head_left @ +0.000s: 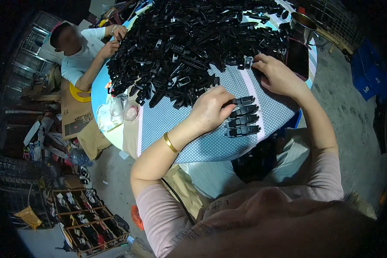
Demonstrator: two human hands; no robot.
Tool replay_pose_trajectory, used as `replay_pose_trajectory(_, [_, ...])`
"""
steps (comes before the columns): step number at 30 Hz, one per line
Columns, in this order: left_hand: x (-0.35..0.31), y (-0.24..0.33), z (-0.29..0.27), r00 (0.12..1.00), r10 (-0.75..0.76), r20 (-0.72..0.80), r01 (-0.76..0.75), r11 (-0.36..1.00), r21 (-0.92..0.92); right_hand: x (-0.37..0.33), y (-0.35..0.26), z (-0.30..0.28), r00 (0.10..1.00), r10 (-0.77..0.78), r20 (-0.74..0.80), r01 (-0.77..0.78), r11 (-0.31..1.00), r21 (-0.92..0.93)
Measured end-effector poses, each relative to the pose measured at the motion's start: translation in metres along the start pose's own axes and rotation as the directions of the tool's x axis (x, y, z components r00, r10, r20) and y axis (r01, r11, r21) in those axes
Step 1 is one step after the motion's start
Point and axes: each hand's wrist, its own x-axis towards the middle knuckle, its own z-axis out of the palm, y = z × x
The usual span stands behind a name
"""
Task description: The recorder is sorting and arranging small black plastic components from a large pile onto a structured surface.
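Black plastic clips [244,116]: four rowed at frame centre, our left hand [210,109] pinching the top one; right hand [277,75] fingers curled into the big unsorted pile [189,43].

Our left hand [210,109] rests fingertips on the top piece of a row of black plastic clips [243,116] just beside it, while our right hand [276,75] touches the black heap [189,47] beyond.
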Motion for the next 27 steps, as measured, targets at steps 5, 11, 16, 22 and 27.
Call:
replay_pose_trajectory(5, [-0.001,0.008,0.0,0.994,-0.041,0.097,0.049,0.996,-0.078,-0.009,-0.019,0.002,0.982,0.095,-0.164,-0.09,0.995,0.042])
replay_pose_trajectory(11, [-0.001,0.012,0.0,0.985,-0.111,0.133,0.127,0.985,-0.117,-0.013,-0.008,0.007,0.986,0.033,-0.161,-0.027,0.999,0.043])
replay_pose_trajectory(16, [-0.002,0.008,0.001,0.988,-0.157,-0.013,0.156,0.986,-0.05,-0.016,-0.035,-0.011,0.998,0.05,0.034,-0.06,0.825,0.561])
replay_pose_trajectory(22, [0.0,0.01,0.001,0.983,-0.186,0.0,0.186,0.981,-0.059,-0.016,-0.034,0.004,0.985,-0.005,0.171,-0.104,0.777,0.621])
replay_pose_trajectory(27, [-0.003,0.007,0.002,0.984,-0.18,-0.016,0.179,0.982,-0.064,-0.019,-0.039,-0.001,0.996,-0.079,0.043,0.044,0.847,0.53])
